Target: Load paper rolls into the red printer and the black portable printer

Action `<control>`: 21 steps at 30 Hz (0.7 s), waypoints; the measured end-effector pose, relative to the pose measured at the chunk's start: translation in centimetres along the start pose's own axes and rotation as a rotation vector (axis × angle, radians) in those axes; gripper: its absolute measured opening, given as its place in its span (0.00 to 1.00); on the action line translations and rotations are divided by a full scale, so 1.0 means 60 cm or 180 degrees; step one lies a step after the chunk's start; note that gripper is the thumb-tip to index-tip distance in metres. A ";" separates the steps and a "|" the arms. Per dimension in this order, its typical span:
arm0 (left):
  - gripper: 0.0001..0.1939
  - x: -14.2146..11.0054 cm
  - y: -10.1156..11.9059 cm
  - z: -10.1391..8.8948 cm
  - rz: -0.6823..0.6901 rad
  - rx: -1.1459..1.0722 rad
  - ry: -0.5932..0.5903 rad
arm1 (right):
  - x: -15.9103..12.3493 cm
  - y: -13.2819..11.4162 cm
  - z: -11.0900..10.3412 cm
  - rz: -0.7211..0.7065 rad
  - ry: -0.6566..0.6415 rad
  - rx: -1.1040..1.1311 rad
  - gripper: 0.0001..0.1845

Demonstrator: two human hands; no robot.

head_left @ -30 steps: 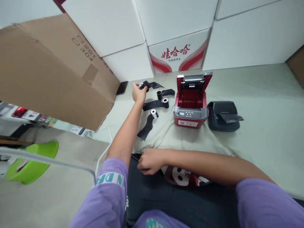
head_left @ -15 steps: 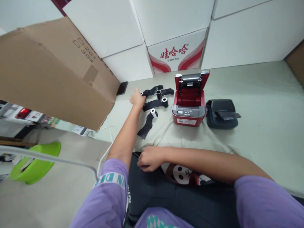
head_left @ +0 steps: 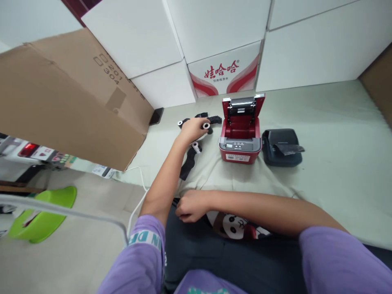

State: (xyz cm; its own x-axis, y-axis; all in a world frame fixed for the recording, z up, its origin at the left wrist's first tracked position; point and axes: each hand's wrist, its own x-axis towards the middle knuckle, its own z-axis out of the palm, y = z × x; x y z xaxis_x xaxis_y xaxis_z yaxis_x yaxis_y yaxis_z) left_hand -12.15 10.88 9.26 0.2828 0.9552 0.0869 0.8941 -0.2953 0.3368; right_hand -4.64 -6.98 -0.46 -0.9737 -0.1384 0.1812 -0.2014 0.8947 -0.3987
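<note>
My left hand (head_left: 193, 130) is closed around a black ribbon roll (head_left: 206, 126) with a white core, among several such rolls on the table. A second ribbon roll (head_left: 180, 123) lies just left of the fingers, partly covered by the hand. Nearer to me, another ribbon roll (head_left: 196, 146) has its black strip unwound toward the table's front edge. A further black strip (head_left: 215, 120) shows beyond the fingertips. My right hand (head_left: 193, 206) rests on my lap, fingers curled in, with nothing visible in them. To the right of the rolls stands a red label printer (head_left: 240, 154), its lid raised.
A black case (head_left: 282, 159) with a dark strip on top stands right of the printer. White boxes (head_left: 225, 73) line the back. A large cardboard carton (head_left: 76, 106) leans in at left, near a black phone (head_left: 157, 116). A white cable (head_left: 139, 204) hangs at left.
My left hand has moved right and slightly nearer, from the leftmost roll to the roll with its white core facing up. My right hand has stayed on my lap.
</note>
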 end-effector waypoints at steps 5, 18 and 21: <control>0.19 -0.015 -0.003 -0.027 -0.0370 -0.1882 0.1222 | 0.001 0.000 -0.004 0.0025 -0.0014 0.0008 0.12; 0.22 -0.079 0.083 -0.037 0.0129 -0.2761 0.0740 | 0.004 0.003 -0.004 -0.0007 0.0029 -0.0084 0.12; 0.22 -0.080 0.085 -0.035 0.0213 -0.2492 0.0404 | 0.003 0.003 -0.006 -0.0033 0.0066 -0.0080 0.12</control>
State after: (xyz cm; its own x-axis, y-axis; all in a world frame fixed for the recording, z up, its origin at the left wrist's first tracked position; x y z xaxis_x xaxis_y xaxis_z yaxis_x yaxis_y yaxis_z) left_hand -9.68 4.82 12.53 0.2434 0.9445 0.2205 0.3592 -0.2989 0.8841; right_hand -4.83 -6.70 -0.14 -0.9690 -0.1393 0.2039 -0.2086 0.9037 -0.3740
